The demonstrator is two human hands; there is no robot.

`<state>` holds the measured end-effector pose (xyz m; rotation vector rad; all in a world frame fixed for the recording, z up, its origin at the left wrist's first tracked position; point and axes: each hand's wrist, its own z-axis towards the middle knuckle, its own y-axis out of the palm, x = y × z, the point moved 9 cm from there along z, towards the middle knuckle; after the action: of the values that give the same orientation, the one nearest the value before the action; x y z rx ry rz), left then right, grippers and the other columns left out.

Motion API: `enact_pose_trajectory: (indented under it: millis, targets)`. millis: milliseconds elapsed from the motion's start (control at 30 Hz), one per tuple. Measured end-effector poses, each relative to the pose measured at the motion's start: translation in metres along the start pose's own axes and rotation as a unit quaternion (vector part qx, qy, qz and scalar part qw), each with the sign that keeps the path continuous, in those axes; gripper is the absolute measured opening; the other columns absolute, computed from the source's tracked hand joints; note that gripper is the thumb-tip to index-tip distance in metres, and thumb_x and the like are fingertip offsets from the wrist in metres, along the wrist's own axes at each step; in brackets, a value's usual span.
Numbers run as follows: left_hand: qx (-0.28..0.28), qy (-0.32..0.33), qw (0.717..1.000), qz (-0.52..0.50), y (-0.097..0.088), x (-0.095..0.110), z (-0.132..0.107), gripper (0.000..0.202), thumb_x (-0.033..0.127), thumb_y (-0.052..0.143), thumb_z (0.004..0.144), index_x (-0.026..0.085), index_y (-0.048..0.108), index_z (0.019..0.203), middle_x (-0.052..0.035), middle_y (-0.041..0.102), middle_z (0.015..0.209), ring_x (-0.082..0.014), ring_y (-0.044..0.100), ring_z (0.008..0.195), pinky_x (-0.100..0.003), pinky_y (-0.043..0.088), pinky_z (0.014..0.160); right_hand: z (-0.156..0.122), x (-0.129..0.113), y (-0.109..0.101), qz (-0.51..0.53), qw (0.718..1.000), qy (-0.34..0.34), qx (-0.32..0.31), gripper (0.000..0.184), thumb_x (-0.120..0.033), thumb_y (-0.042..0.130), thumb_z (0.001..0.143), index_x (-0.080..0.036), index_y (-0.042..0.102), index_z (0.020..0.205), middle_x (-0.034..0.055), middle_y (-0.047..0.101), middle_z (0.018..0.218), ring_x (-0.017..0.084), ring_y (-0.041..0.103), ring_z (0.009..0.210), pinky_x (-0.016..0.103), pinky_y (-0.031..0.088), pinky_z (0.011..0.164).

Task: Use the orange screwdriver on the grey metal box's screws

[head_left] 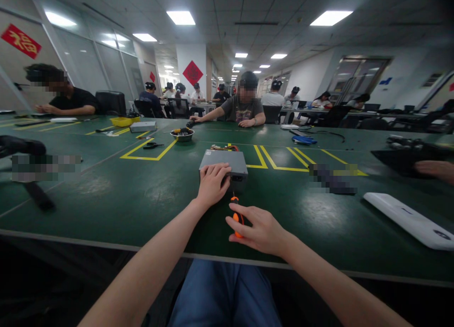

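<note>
A left hand point(213, 185), fingers relaxed and slightly spread, rests palm-down on a flat grey metal box point(223, 160) near the middle of the green desk point(106, 213). Just nearer and to the right, a right hand point(257, 230) curves across an orange-handled screwdriver point(235, 217); whether it grips is unclear.

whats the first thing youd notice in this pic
Closest to the camera, the left hand rests on a grey metal box, and the right hand lies over an orange-handled screwdriver beside it. Both are on a long green workbench with yellow tape lines. Across it, a person in a grey T-shirt reaches toward a steel bowl.
</note>
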<state>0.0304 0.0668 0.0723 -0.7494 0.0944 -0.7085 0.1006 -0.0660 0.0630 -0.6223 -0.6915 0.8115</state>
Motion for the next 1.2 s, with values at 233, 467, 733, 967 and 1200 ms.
enact_pose_trajectory:
  millis: [233,467,733,967,1200]
  targets:
    - [-0.003,0.001,1.000,0.003,0.001,-0.003,0.000,0.024,0.024,0.047,0.085,0.027,0.054,0.108,0.0000,0.058,0.122,-0.0186,0.047,0.113,-0.039,0.027,0.097,0.009,0.001,0.010,0.066,0.995,0.060,-0.032,0.037,-0.040,0.049,0.086,-0.014,0.052,0.112,0.0200,0.053,0.117,0.023,0.061,0.096,0.031,0.054,0.072]
    - [-0.006,0.003,1.000,-0.001,0.000,-0.001,0.000,0.025,0.023,0.045,0.086,0.027,0.054,0.110,-0.0001,0.057,0.122,-0.0182,0.047,0.115,-0.039,0.027,0.098,0.008,-0.002,-0.002,-0.012,0.997,0.036,0.074,0.023,-0.033,0.057,0.082,-0.015,0.052,0.096,0.0169,0.062,0.104,0.019,0.063,0.077,0.030,0.052,0.064]
    - [-0.008,0.002,1.000,0.000,0.001,-0.002,-0.002,0.027,0.023,0.045,0.086,0.028,0.053,0.112,0.0000,0.056,0.124,-0.0179,0.046,0.116,-0.039,0.026,0.099,0.007,-0.002,-0.008,-0.002,0.997,0.045,0.059,0.024,-0.030,0.057,0.083,-0.018,0.055,0.103,0.0143,0.062,0.103,0.018,0.063,0.081,0.029,0.052,0.069]
    - [-0.013,0.009,1.000,-0.001,0.001,-0.002,-0.002,0.027,0.024,0.044,0.086,0.027,0.052,0.113,-0.0006,0.055,0.126,-0.0183,0.045,0.117,-0.039,0.025,0.100,0.004,0.000,-0.009,0.043,0.996,0.057,0.053,0.032,-0.028,0.049,0.086,-0.013,0.050,0.114,0.0187,0.058,0.112,0.021,0.063,0.086,0.031,0.054,0.069]
    - [-0.001,0.010,1.000,-0.007,-0.001,-0.003,-0.002,0.027,0.024,0.047,0.085,0.027,0.052,0.112,0.0001,0.056,0.125,-0.0178,0.045,0.117,-0.038,0.026,0.099,-0.001,0.011,-0.008,0.132,0.980,0.112,0.098,0.034,-0.027,0.056,0.081,-0.016,0.040,0.110,0.0175,0.060,0.111,0.022,0.062,0.096,0.031,0.055,0.071]
